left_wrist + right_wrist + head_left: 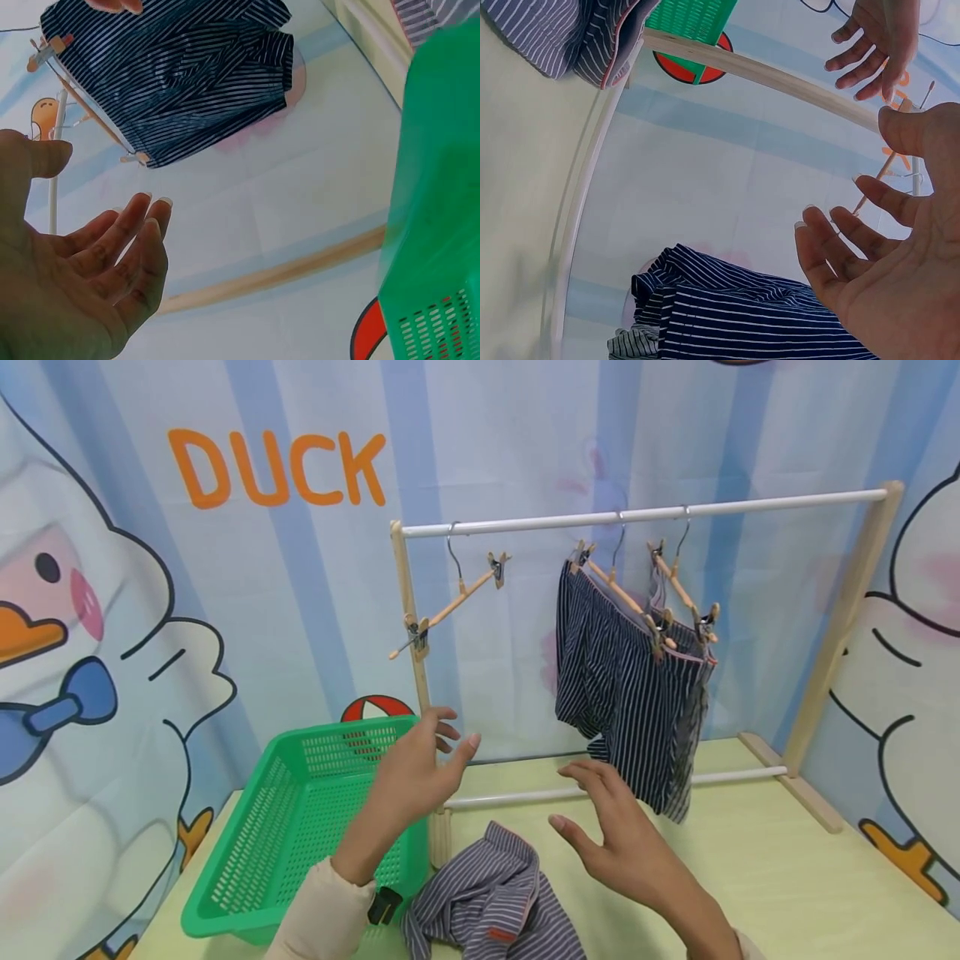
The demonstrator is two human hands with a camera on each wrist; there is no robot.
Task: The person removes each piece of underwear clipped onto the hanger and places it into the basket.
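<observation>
In the head view my left hand (420,766) hovers over the right side of the green basket (258,827), fingers relaxed and holding nothing. My right hand (626,839) is raised in front of the rack, its fingers loosely bent with nothing between them. A crumpled grey striped garment (502,893) lies on the table below and between the hands. Navy striped shorts (630,668) hang from a clip hanger (615,585). Behind them a grey striped garment (686,760), mostly hidden, hangs from another hanger (678,581). A bare clip hanger (457,602) hangs at the rack's left end.
The rack has a white top rod (525,522), a lower white rod (510,797) and wooden side posts (843,635). The basket stands left of it on the pale yellow table (750,877). A curtain with duck pictures (495,435) hangs behind.
</observation>
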